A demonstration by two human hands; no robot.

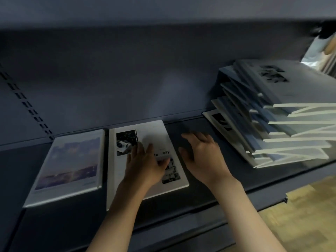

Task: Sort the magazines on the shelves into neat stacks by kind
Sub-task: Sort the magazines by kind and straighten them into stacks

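Dark shelf (190,128) bears two magazines (69,166), seemingly one messy stack (272,115)

On the shelf (190,193) two magazines lie flat side by side, nearly touching: the left magazine (67,166) toward the left end, the middle magazine (145,142) just to its right. The left hand (145,164) rests flat on the middle magazine. The right hand (201,155) is above the bare shelf just right of that magazine, fingers spread toward the back panel (127,79). Well apart to the right stands a stack of magazines (272,115), its members skewed and fanned. A second shelf (163,8) runs overhead.
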